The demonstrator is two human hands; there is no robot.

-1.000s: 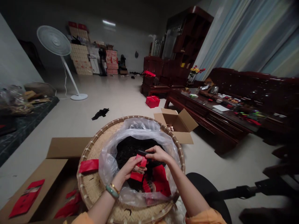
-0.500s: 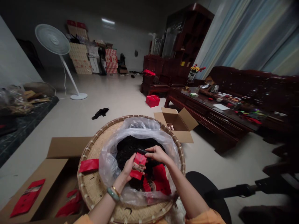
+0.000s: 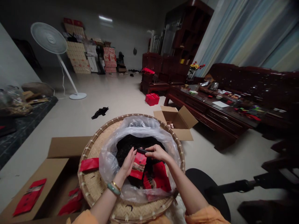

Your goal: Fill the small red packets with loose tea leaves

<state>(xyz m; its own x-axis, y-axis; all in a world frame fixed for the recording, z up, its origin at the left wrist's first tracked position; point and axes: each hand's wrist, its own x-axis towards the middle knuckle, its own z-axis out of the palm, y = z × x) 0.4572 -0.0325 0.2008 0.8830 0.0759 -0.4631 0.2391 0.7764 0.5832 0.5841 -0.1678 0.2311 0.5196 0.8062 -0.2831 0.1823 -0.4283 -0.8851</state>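
Observation:
A red packet (image 3: pixel 138 168) with a pale printed band hangs over an open clear plastic bag (image 3: pixel 108 155) of dark, loose leaf-like material (image 3: pixel 127 143). Across the packet's top edge lies a slim black bar, perhaps a bag clip (image 3: pixel 141 151). My right hand (image 3: pixel 157 153) pinches the right end of this bar between thumb and fingers. Along the packet's left edge, my left hand (image 3: pixel 128 163) is open, fingers straight, their tips near the bar's left end. More red packets (image 3: pixel 161 179) lie in the bag by my right forearm.
The bag sits on a round woven bamboo tray (image 3: pixel 93 183), with a red packet (image 3: pixel 89 164) at its left. An open carton (image 3: pixel 56 171) with red packets stands left, another carton (image 3: pixel 183 121) beyond the tray. A black round base (image 3: pixel 205 189) stands at right, a white fan (image 3: pixel 78 96) farther off.
My left hand has loosened from around the packet and straightened its fingers along its left side. My right hand keeps its pinch on the black bar.

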